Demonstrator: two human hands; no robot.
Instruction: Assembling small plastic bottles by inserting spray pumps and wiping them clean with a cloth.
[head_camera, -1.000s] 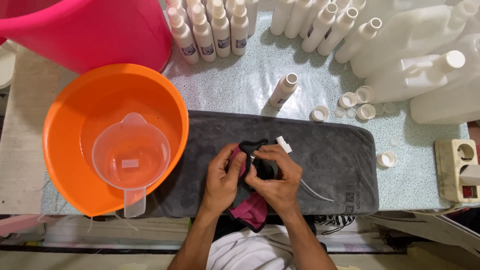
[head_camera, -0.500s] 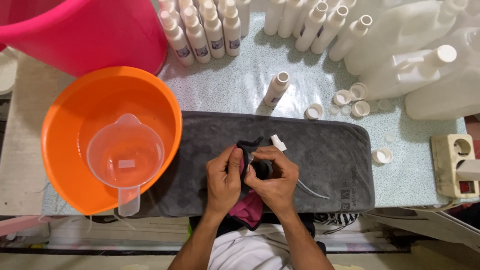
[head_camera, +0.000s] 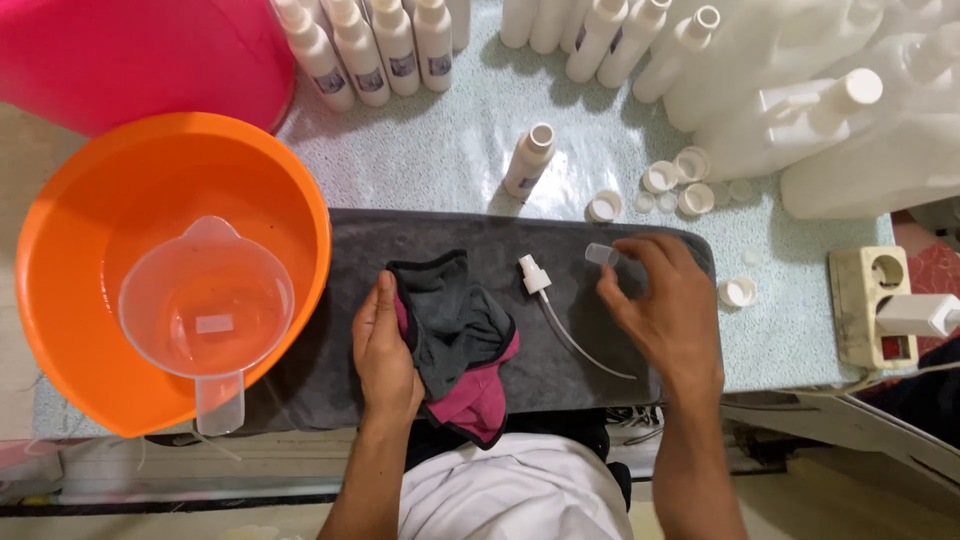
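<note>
Currently right hand (head_camera: 665, 305) pinches a light, slippery clear cap (head_camera: 601, 254) at fingertips; left hand (head_camera: 385, 350) rests flat on soft cloth (head_camera: 455, 325), grasping nothing.

Home bottling bench: white bottles (head_camera: 528, 160), basin (head_camera: 90, 210)
</note>
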